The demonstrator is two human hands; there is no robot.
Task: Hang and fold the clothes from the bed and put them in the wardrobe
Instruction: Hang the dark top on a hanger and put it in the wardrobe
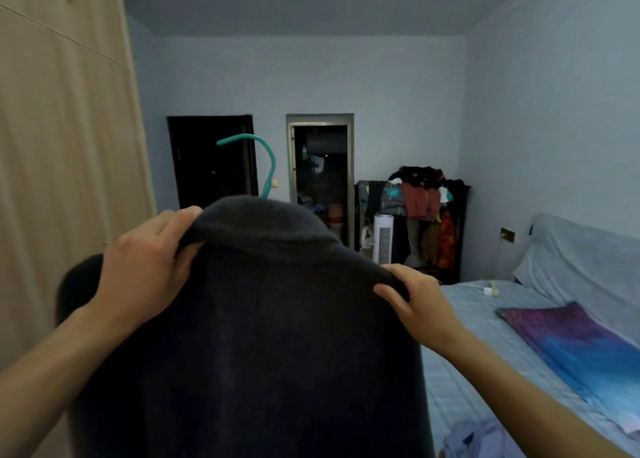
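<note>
Left hand (145, 267) grips the collar of the dark fleece coat (277, 336); right hand (415, 302) pinches its shoulder edge. Between them rises the hook of the teal hanger (268, 160). We judge: square both shoulders, then carry to the wardrobe (52, 146), left of both hands.

Bed (467, 336): purple-blue cloth (571, 347), lilac garment (474, 437), white charger (488, 291).
</note>
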